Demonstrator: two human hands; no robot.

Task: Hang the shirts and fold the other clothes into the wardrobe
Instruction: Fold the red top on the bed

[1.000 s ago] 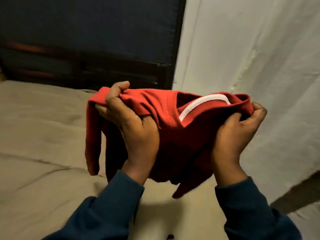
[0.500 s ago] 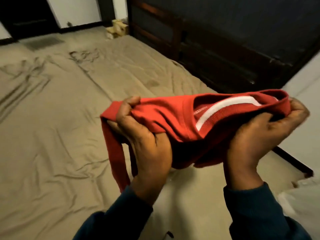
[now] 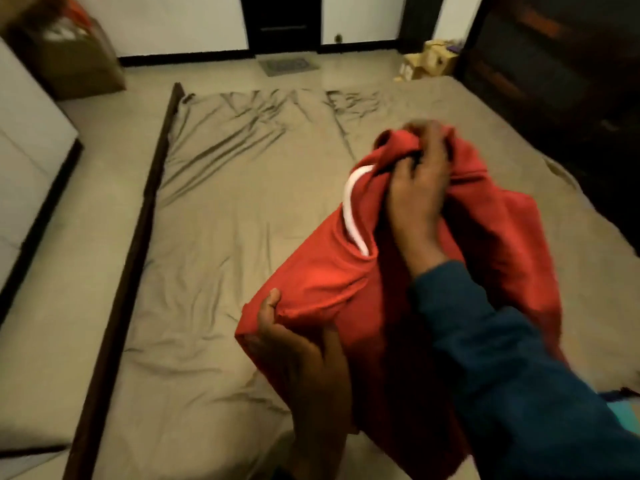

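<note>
Moved: red knit sweater with white neck band point(image 3: 322, 278) swung from level in front to tilted over the tan-sheeted bed point(image 3: 214, 237).
Left hand point(image 3: 298, 348): grips its near lower corner, thumb on top.
Right hand point(image 3: 419, 188): fingers curled, bunching its far top edge.

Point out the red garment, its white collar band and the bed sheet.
red garment point(image 3: 322, 282), head view, front panel.
white collar band point(image 3: 350, 209), head view, mid-strip.
bed sheet point(image 3: 221, 237), head view, bare middle.
</note>
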